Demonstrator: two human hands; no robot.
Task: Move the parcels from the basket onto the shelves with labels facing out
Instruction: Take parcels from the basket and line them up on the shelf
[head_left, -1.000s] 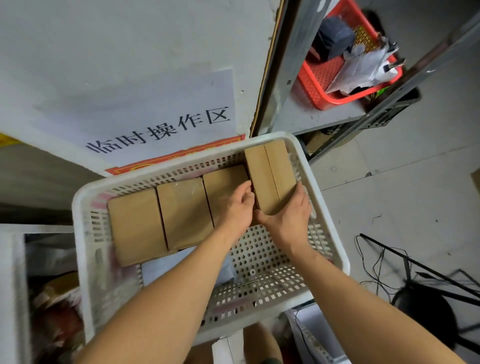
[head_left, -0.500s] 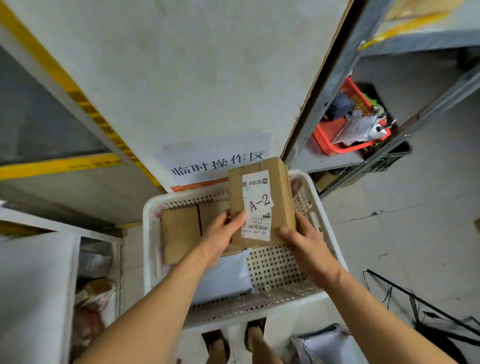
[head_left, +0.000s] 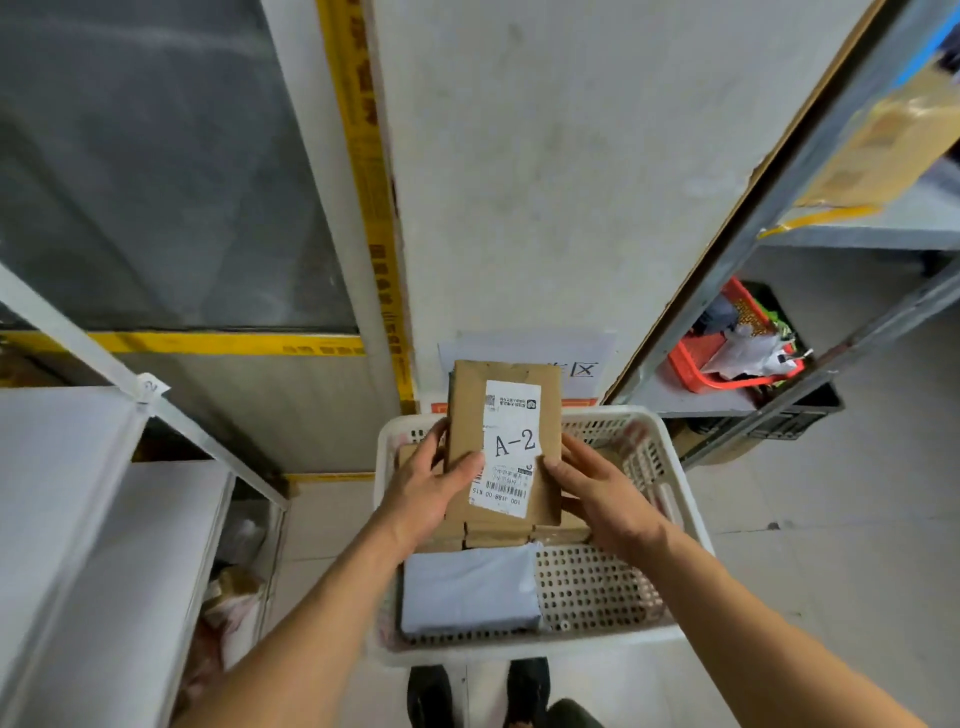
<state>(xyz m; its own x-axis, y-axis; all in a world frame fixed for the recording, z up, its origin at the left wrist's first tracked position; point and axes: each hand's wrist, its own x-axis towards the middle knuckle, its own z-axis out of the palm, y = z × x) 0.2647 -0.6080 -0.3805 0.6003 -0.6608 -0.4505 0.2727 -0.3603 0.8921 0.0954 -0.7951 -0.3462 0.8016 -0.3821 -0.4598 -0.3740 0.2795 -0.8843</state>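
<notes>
Both hands grip a brown parcel (head_left: 503, 441) above the white basket (head_left: 675, 499), the left hand (head_left: 434, 486) and right hand (head_left: 597, 491) on its sides (label "A-2" facing up). More brown parcels (head_left: 498, 535) and a grey bag (head_left: 470, 590) lie in the basket.

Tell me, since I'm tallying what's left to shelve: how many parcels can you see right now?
3 at least: a labelled cardboard box held in both hands above the white basket, a grey mailer bag in the basket, and brown boxes beneath the held one, count unclear.
</notes>
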